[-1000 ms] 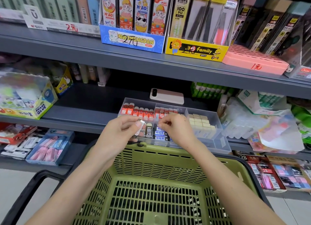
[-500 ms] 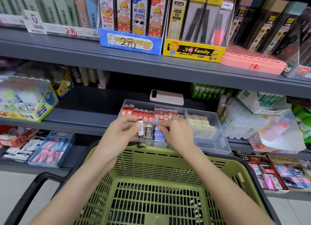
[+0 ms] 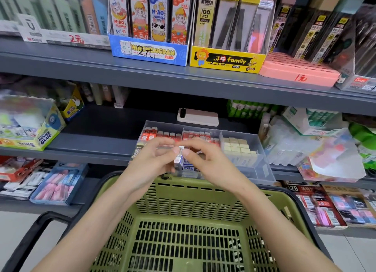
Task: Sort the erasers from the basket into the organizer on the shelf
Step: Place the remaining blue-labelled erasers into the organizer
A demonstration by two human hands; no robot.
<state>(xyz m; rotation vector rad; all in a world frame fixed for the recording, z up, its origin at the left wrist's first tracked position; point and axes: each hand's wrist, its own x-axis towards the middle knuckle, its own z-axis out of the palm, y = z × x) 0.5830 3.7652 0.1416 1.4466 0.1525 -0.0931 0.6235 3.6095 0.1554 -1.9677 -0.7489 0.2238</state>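
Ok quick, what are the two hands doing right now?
Left hand: pinches a small eraser.
Right hand: pinches the same eraser from the other side.

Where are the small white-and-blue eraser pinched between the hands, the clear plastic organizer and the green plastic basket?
small white-and-blue eraser [image 3: 179,156]: head view, middle of its wrapper.
clear plastic organizer [image 3: 263,159]: head view, bare right wall.
green plastic basket [image 3: 193,200]: head view, far slotted wall.
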